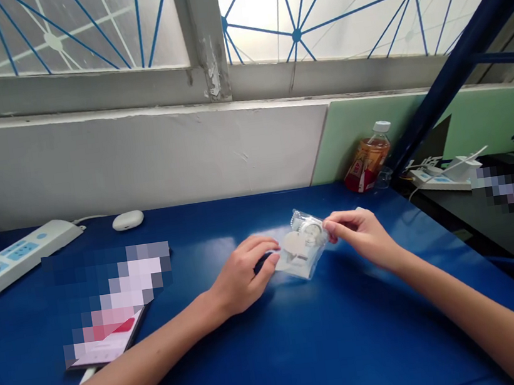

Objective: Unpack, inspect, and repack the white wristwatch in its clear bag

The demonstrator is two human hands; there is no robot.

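Observation:
A small clear plastic bag [299,253] with white, round-looking contents is tilted just over the blue tabletop [278,354]. My right hand [362,235] pinches its upper right corner between thumb and fingers. At the bag's left edge is my left hand [246,273], thumb and fingertips curved around that edge with a gap between them. Whether those fingertips grip the plastic or only touch it is hard to tell.
A phone [117,318] with a cable lies at the left, near a white power strip [23,251] and a white earbud case [128,220]. A drink bottle [369,159] leans at the back right by a blue metal post [453,65].

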